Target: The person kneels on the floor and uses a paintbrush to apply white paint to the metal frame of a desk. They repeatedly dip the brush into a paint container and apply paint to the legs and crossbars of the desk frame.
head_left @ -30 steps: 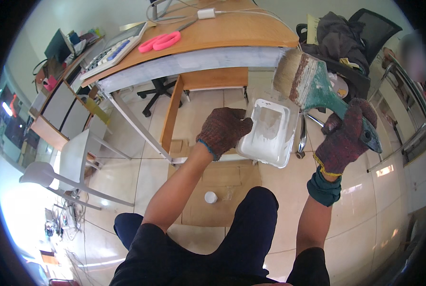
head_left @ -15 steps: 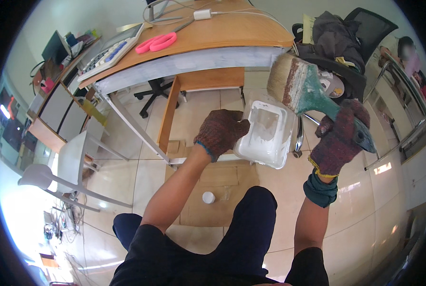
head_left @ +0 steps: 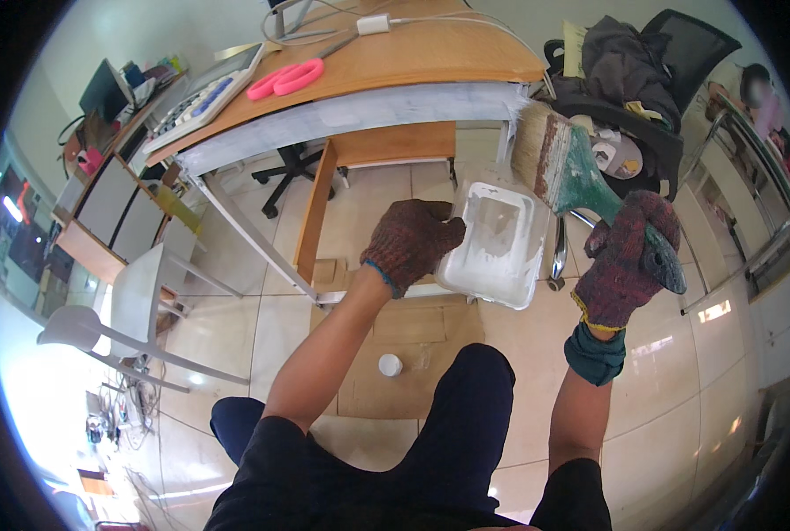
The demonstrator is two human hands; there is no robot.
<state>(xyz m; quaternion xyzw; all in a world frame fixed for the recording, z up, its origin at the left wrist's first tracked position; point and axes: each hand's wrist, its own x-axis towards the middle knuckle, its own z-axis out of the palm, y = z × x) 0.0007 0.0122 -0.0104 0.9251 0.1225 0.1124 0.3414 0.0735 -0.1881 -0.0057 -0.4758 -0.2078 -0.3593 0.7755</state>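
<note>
My left hand (head_left: 411, 243), in a dark knitted glove, is closed on the left rim of a clear plastic tub (head_left: 499, 288) smeared with white paint. In a matching glove, my right hand (head_left: 627, 261) grips the handle of a wide green paintbrush (head_left: 581, 177). The brush's pale bristles point up and left, close to the desk's right front corner and just beyond the tub. White paint streaks the front rail (head_left: 351, 113) of the wooden desk (head_left: 430, 53). Whether the bristles touch the desk leg cannot be told.
Pink-handled scissors (head_left: 286, 79), a keyboard (head_left: 202, 99) and a white adapter (head_left: 374, 24) with cables lie on the desk. A black chair (head_left: 691, 53) holding dark clothes stands right, a pale chair (head_left: 134, 301) left. A white lid-like round piece (head_left: 390, 365) rests on floor cardboard (head_left: 368, 389).
My right hand and the paintbrush have shifted slightly right and down, with the bristles now nearer the desk's corner leg. My left hand still holds the tub in nearly the same place.
</note>
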